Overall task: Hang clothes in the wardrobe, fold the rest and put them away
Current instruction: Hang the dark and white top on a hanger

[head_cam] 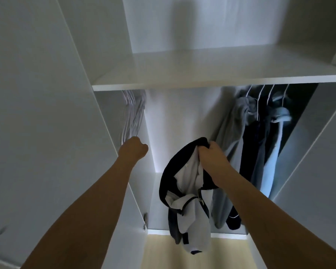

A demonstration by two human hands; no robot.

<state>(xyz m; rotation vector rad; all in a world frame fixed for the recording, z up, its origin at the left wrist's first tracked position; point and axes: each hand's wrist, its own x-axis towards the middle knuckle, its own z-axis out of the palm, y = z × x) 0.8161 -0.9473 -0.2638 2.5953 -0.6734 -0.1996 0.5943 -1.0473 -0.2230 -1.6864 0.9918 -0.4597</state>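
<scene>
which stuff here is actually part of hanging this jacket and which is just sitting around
In the job:
- black and white zip jacket, gripped by the right hand
- bunch of empty white hangers, where the left hand reaches
- wardrobe

Just there:
- grey garment, dark garment and light blue garment, already hung on the right
- door hinge
</scene>
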